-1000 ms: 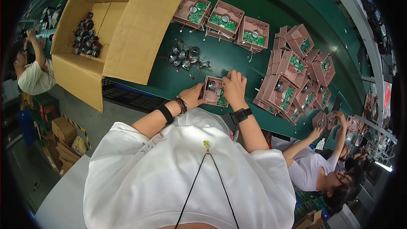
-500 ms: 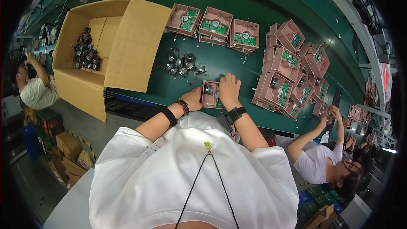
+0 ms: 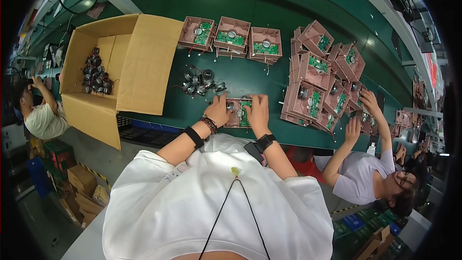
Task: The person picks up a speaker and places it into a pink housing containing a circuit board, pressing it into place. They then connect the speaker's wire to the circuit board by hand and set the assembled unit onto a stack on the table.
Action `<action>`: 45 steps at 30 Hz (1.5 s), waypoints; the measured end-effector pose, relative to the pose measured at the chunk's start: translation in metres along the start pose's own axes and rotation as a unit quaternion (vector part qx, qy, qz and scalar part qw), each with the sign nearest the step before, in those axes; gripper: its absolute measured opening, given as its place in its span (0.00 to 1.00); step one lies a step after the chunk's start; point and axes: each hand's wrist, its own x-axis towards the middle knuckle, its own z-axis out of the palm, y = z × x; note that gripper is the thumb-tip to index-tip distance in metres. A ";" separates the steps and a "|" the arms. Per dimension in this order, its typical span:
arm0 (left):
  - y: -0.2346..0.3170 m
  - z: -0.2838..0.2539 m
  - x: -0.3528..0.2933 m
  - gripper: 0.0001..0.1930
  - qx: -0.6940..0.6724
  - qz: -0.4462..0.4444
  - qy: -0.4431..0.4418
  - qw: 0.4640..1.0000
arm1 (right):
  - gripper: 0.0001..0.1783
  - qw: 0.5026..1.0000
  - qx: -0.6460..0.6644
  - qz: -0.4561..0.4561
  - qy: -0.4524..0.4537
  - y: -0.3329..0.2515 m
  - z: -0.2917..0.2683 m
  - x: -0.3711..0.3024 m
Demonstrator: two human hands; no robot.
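Observation:
In front of me on the green table lies a pink plastic housing [image 3: 233, 123] with a green circuit board [image 3: 244, 118] in its right part. A small round speaker [image 3: 230, 106] sits in the left part. My left hand [image 3: 219, 111] grips the housing's left side, fingertips at the speaker. My right hand [image 3: 258, 114] holds the right side, its curled fingers over the board's edge. The exact finger contact is partly hidden. Just beyond the left hand is a loose pile of black and silver speakers [image 3: 197, 81] with wires.
An open cardboard box [image 3: 149, 67] with more speakers stands at left. Pink housings with boards [image 3: 230, 33] line the far side; a tall stack of them [image 3: 308, 89] rises at right. A co-worker's hands [image 3: 368, 103] are beside that stack. Another person [image 3: 43, 110] is at far left.
The view has shifted a little. My left hand has moved from the housing's outer side up to the speaker; my right hand has come back over the board. The co-worker's hands have risen toward the stack.

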 end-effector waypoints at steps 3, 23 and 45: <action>-0.005 0.004 0.002 0.32 0.010 0.008 -0.008 1.000 | 0.15 0.999 -0.008 -0.042 -0.012 -0.002 -0.003 0.006; -0.037 0.015 0.023 0.35 -0.074 0.016 -0.078 0.994 | 0.22 0.995 -0.009 -0.093 -0.018 0.007 -0.005 -0.007; 0.063 -0.058 -0.007 0.22 -0.393 0.111 -0.210 0.888 | 0.27 0.909 0.318 0.224 0.147 0.052 -0.185 -0.029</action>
